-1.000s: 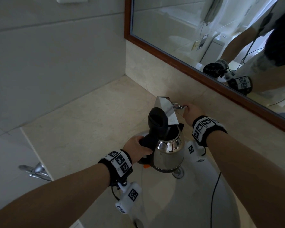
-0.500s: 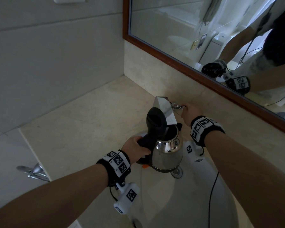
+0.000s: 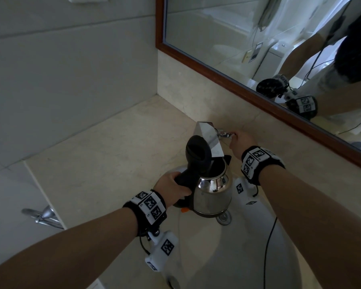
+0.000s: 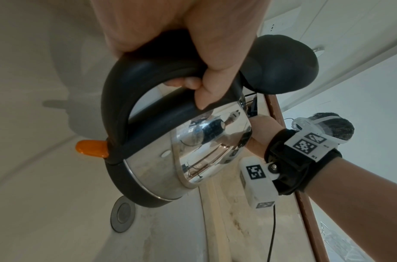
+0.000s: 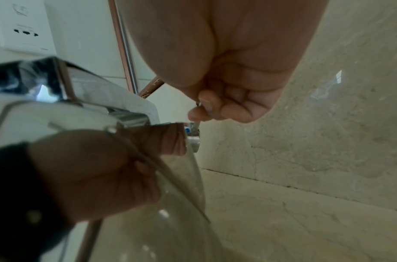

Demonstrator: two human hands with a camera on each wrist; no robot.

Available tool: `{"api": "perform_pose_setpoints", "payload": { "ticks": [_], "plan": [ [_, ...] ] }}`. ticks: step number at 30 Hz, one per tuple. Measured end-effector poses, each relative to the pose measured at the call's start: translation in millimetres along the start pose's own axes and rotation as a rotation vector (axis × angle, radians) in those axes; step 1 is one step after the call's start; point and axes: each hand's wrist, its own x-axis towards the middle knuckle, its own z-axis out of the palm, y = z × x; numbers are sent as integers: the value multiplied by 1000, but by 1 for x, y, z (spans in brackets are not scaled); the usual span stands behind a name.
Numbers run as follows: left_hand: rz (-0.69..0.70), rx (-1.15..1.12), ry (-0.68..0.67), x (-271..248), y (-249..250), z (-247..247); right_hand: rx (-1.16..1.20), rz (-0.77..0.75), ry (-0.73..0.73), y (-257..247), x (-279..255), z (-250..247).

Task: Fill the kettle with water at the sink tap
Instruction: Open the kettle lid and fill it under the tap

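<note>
A steel kettle (image 3: 214, 195) with a black handle hangs over the sink basin (image 3: 248, 257), its black lid (image 3: 197, 152) flipped up. My left hand (image 3: 174, 184) grips the handle, fingers wrapped round it (image 4: 200, 88). The kettle's mouth sits under the chrome tap (image 3: 208, 138). My right hand (image 3: 237, 139) reaches behind the tap, and its thumb and fingers (image 5: 206, 109) pinch the thin chrome tap lever (image 5: 196, 125). The kettle's orange switch (image 4: 92, 148) shows at the handle's base. I cannot make out any water stream.
The drain (image 3: 224, 217) lies just below the kettle. A wood-framed mirror (image 3: 258, 90) runs along the back wall above the marble counter (image 3: 113, 153). A chrome towel fitting (image 3: 42, 215) sticks out at the left. A wall socket (image 5: 20, 26) sits high up.
</note>
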Motion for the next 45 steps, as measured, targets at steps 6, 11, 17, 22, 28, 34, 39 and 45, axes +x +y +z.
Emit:
{"api": "perform_pose_setpoints", "payload": {
  "ticks": [6, 11, 17, 22, 28, 34, 39, 45],
  "plan": [
    [3, 16, -10, 0, 2, 0, -2, 1, -5, 0, 1, 0],
    [13, 20, 0, -2, 3, 0, 14, 4, -9, 0, 1, 0],
    [17, 7, -1, -2, 5, 1, -7, -3, -6, -1, 1, -1],
    [-1, -4, -11, -2, 6, 0, -2, 0, -11, -1, 1, -1],
    [-5, 2, 0, -2, 5, 0, -4, 6, -7, 0, 1, 0],
    [1, 11, 4, -1, 5, -1, -9, 7, -13, -1, 1, -1],
    [4, 18, 0, -2, 3, -1, -16, -1, -10, -1, 0, -2],
    [4, 43, 0, -3, 3, -1, -19, -1, -2, -1, -1, -2]
  ]
}}
